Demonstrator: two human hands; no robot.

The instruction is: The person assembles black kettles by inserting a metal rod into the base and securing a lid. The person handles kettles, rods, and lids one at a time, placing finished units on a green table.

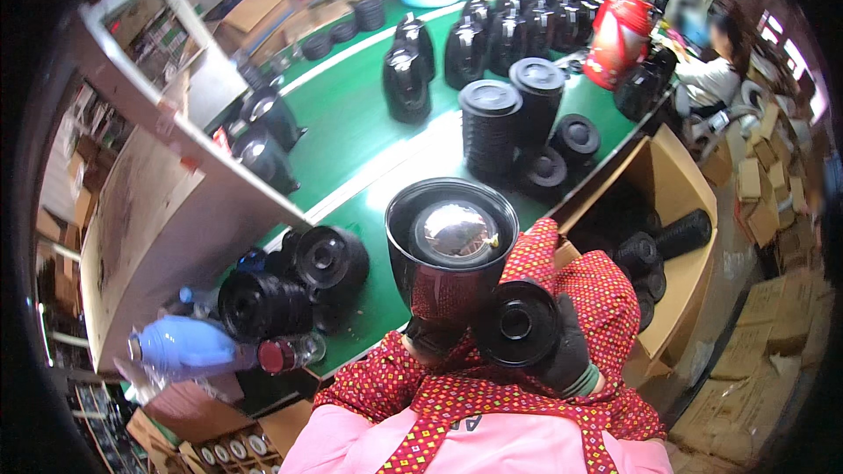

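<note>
Upright before me is a glossy black vacuum jug shell [439,291], its wide round end facing up. A shiny silver domed liner [455,230] shows inside the rim. My left hand [428,344], in a dark glove, grips the shell from below; its fingers are partly hidden. Beside the shell, my right hand [564,353], also in a dark glove, is closed on the edge of a round black base cap [516,325] with a ringed centre. The cap is close to the shell's lower side; I cannot tell whether they touch.
A green conveyor belt [338,127] carries black jugs [407,83], stacked black caps [492,123] and a red jug [620,39]. An open carton [676,167] with black parts stands at right. More caps [329,263] and a blue bottle [184,344] lie left. A person [709,70] sits far right.
</note>
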